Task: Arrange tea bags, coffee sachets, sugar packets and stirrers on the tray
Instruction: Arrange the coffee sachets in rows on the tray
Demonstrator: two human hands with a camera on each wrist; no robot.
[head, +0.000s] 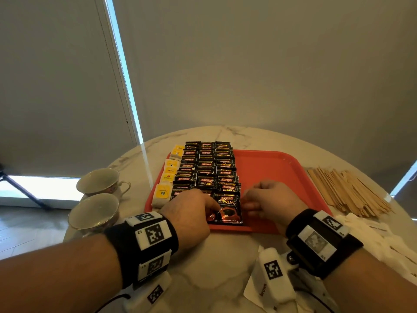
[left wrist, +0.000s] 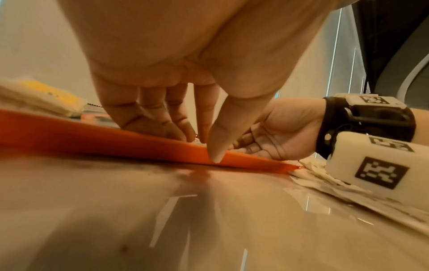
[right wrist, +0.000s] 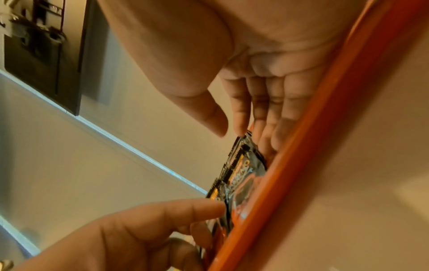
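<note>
A red tray (head: 270,168) lies on the marble table. Its left half holds rows of black coffee sachets (head: 206,163), with yellow tea bags (head: 162,193) along its left edge. Both hands are at the nearest coffee sachet (head: 229,206) by the tray's front rim. My left hand (head: 203,204) touches its left side with a straight index finger (right wrist: 209,207). My right hand (head: 248,199) touches its right edge with straight fingertips (right wrist: 241,128), thumb apart. Neither hand grips it. Wooden stirrers (head: 345,190) and white sugar packets (head: 370,231) lie off the tray on the right.
Two empty teacups (head: 99,180) (head: 93,211) stand left of the tray near the table's edge. The tray's right half is bare red plastic. A white paper packet (head: 259,290) lies near the front of the table under my right wrist.
</note>
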